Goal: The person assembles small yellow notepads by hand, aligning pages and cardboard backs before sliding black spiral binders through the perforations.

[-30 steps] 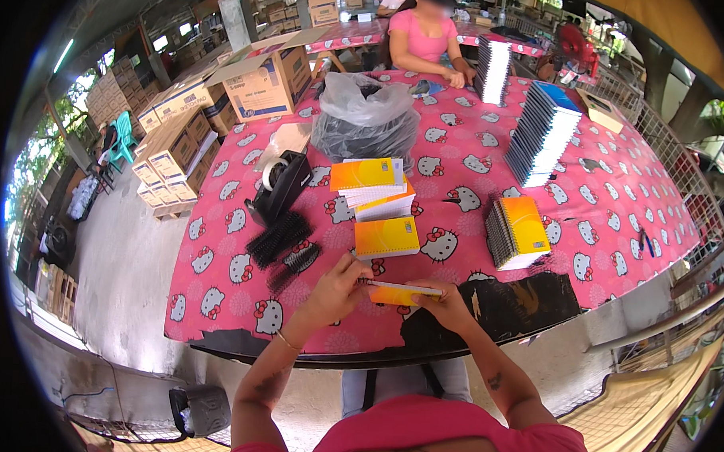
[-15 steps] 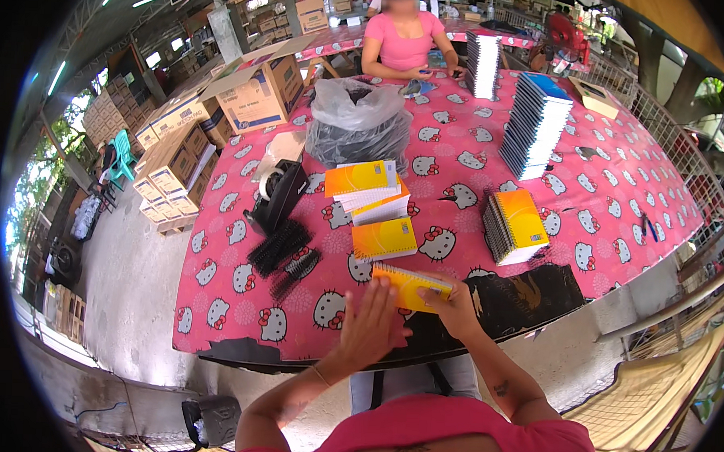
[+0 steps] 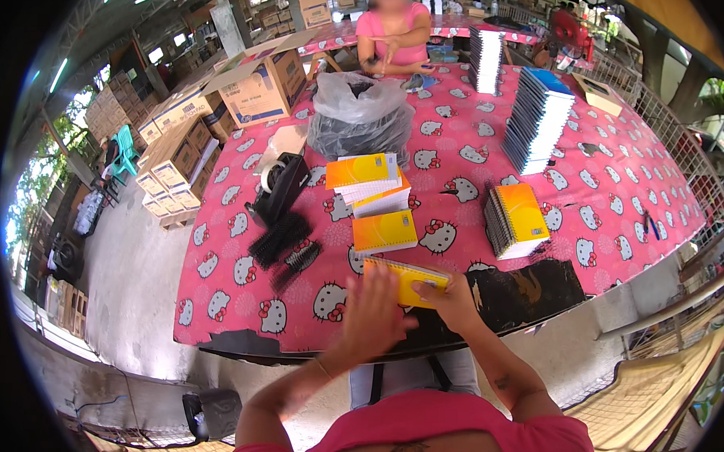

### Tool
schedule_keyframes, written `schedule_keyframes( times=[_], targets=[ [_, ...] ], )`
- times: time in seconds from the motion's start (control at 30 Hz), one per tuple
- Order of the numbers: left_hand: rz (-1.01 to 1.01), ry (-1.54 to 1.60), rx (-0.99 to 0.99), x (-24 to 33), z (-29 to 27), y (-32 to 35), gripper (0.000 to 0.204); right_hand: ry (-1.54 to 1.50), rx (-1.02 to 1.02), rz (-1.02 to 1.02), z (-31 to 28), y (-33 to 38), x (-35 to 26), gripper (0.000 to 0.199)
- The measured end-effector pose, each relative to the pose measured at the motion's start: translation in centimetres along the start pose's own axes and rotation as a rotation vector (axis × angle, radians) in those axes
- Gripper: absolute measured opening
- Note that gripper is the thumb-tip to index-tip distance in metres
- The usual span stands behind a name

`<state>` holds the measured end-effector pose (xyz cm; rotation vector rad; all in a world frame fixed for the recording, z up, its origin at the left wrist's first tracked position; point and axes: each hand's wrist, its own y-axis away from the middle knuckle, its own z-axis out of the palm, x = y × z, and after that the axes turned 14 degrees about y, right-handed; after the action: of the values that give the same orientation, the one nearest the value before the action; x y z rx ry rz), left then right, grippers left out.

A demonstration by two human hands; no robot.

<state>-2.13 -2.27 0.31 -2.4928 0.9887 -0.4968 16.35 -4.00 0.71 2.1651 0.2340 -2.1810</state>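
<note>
A yellow notebook is held above the near table edge by my right hand, which grips its right end. My left hand hovers just left of it, fingers spread and blurred, touching or almost touching the cover. Beyond lie another yellow notebook flat on the pink patterned tablecloth, a stack of yellow and white pads behind it, and black spiral binding combs to the left.
A black tape dispenser, a grey plastic bag, a spiral notebook pile and tall notebook stacks stand on the table. A person in pink works at the far end. Cardboard boxes line the left.
The yellow notebook has been lifted off the table and tilted up. My left hand came off its left end and now moves over its face.
</note>
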Motion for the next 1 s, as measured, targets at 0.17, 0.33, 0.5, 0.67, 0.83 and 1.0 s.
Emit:
schedule_keyframes(
  times=[0.17, 0.33, 0.5, 0.67, 0.83, 1.0],
  targets=[
    [-0.080, -0.044, 0.079, -0.7, -2.7, -4.0, 0.088, 0.202, -0.021, -0.106, 1.3, -0.4, 0.2, 0.042],
    [0.068, 0.159, 0.083, 0.5, 0.5, 0.3, 0.088, 0.197, 0.024, -0.060, 0.1, -0.4, 0.0, 0.047],
    [0.018, 0.317, -0.144, 1.2, -0.7, -1.4, 0.089, 0.248, 0.093, -0.071, 0.0, -0.5, 1.5, 0.048],
    [0.051, 0.232, -0.040, 0.4, 0.4, -2.5, 0.085, 0.223, 0.041, -0.105, -0.2, -0.8, 3.0, 0.045],
    [0.148, 0.344, 0.021, 0.8, 3.0, 1.7, 0.083, 0.312, 0.120, -0.147, -0.6, -1.0, 3.6, 0.038],
    [0.076, 0.260, -0.106, 0.6, 2.6, -0.2, 0.073, 0.366, 0.033, -0.073, -1.2, -1.7, 6.6, 0.030]
  ],
)
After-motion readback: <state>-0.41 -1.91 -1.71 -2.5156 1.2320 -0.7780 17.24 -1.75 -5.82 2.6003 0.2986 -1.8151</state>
